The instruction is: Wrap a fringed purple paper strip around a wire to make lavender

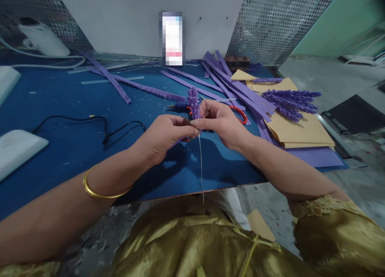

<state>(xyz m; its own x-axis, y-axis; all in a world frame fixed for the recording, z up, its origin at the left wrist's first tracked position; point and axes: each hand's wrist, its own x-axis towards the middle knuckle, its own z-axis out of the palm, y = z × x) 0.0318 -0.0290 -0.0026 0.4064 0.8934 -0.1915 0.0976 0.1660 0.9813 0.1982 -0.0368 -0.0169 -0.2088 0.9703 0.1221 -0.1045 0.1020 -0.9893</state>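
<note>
Nearest you, a thin wire stem [201, 164] hangs down past the near edge of the blue bench [144, 184]. Above it, your left hand [170, 134] and right hand [221, 118] meet, thumbs close together, each grip pinching the base of a purple lavender spike [193, 100], which stands roughly upright over the bench. It should be very light; the fringed petals look soft and easily crushed, the wire slim and springy, so take hold low, where petals meet stem. Just beyond your right hand lies a red handle loop [243, 115]. Off to the right, more lavender spikes [293, 102] rest on tan paper [303, 133]; farther back lie purple strips [234, 84].
</note>
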